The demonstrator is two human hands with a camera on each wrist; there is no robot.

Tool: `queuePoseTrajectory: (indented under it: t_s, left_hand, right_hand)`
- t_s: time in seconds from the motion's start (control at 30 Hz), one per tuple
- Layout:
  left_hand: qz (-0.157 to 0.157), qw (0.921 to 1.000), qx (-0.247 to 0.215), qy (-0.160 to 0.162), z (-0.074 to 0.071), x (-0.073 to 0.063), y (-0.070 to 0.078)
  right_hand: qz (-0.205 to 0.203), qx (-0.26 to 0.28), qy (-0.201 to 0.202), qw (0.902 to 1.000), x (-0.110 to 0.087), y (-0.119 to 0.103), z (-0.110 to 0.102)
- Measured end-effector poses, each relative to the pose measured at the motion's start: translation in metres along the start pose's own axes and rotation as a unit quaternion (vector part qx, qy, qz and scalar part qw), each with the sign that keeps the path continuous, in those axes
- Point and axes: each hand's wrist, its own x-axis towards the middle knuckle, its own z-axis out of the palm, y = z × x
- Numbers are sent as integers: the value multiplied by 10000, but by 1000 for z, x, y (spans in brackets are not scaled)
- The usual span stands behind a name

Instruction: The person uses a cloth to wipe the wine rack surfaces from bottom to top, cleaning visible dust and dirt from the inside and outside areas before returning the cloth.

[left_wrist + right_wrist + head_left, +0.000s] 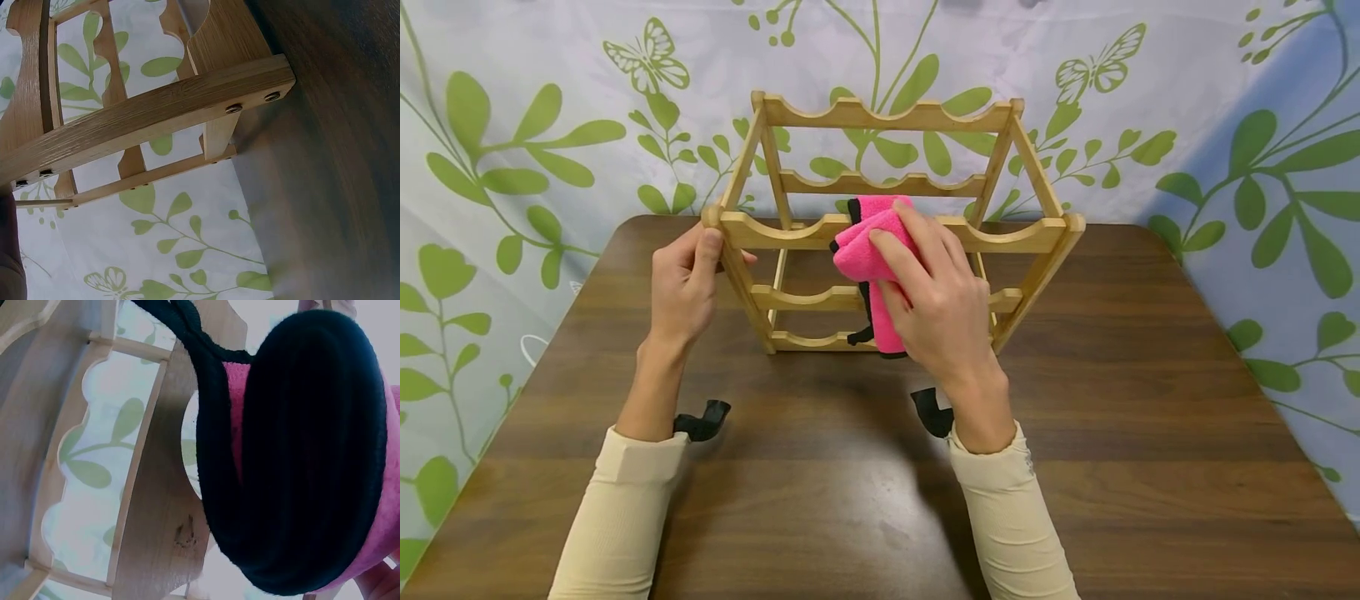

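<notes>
A light wooden bottle rack with scalloped rails stands on the table. My left hand grips its front left post near the top corner, thumb in front; only a sliver of that hand shows in the left wrist view, beside the post. My right hand holds a folded pink cloth with black edging over the middle of the upper front rail, part of it hanging down in front. In the right wrist view the dark folded edge of the cloth fills the right side and covers much of the rail.
The rack rests on a dark brown wooden table. Behind it and at both sides hangs a white curtain with green leaves and butterflies. Black straps stick out at both wrists. Screw heads dot the rack's post.
</notes>
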Motion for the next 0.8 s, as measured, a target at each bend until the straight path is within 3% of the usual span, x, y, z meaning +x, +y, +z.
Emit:
queuePoseTrajectory:
  t_s: [0.13, 0.33, 0.57, 0.8]
  left_hand:
    - [193, 9996, 97, 184, 2, 0, -2]
    - [160, 9996, 78, 197, 3, 0, -2]
    - [169, 9995, 10, 256, 3, -2, -3]
    - [143, 9995, -6, 284, 3, 0, -3]
  right_hand:
    - [46, 40, 56, 10000, 0, 0, -2]
    - [159, 87, 218, 9996, 1, -2, -7]
    - [345, 588, 509, 9964, 2, -1, -14]
    - [562, 492, 614, 9953, 3, 2, -20]
